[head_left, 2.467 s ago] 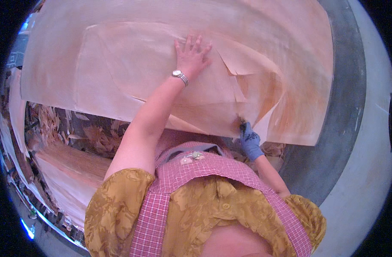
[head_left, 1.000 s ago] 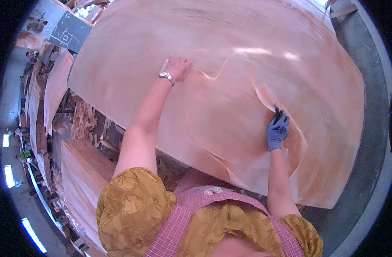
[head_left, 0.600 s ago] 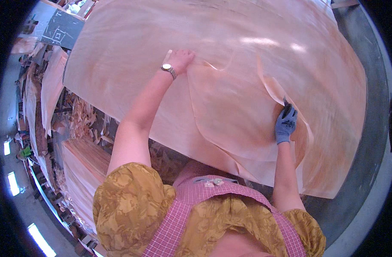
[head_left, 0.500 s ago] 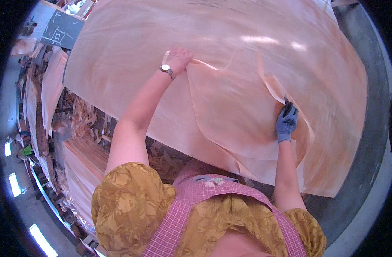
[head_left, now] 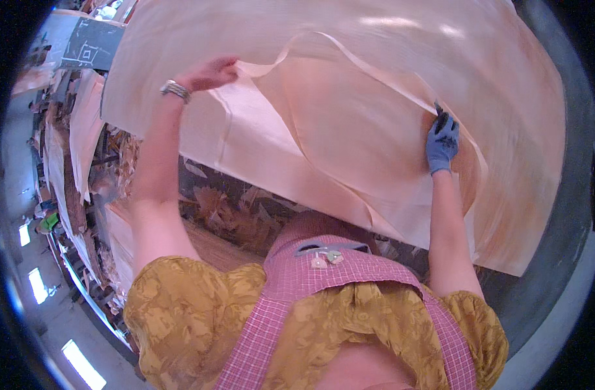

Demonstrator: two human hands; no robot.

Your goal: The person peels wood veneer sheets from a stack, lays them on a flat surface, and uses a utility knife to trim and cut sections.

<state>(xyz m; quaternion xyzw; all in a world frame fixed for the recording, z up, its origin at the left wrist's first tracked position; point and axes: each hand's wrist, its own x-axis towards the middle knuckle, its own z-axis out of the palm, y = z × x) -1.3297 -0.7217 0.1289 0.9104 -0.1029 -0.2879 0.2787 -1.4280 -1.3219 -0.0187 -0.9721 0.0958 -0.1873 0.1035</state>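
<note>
A thin, pale wood veneer sheet (head_left: pixel 356 123) lies loosely over a broad stack of veneer (head_left: pixel 518 130), its far edge lifted in a wavy curl. My bare left hand (head_left: pixel 214 73), with a metal watch band (head_left: pixel 175 90) on the wrist, is closed on the left corner of the loose sheet and holds it up. My right hand (head_left: pixel 443 140), in a blue glove with dark fingertips, is closed at the sheet's right edge, beside a raised fold. Whether a small dark tool is also in its fingers I cannot make out.
Shredded veneer scraps (head_left: pixel 223 211) lie below the stack's near edge. More veneer sheets (head_left: pixel 86 133) hang or lean at the left. A dark board with chalk marks (head_left: pixel 89 49) stands at the far left. A grey surface (head_left: pixel 573 162) borders the stack on the right.
My left hand has moved left and slightly farther away, pulling the sheet's corner along and raising its far edge into a curve. My right hand has shifted slightly right and farther away.
</note>
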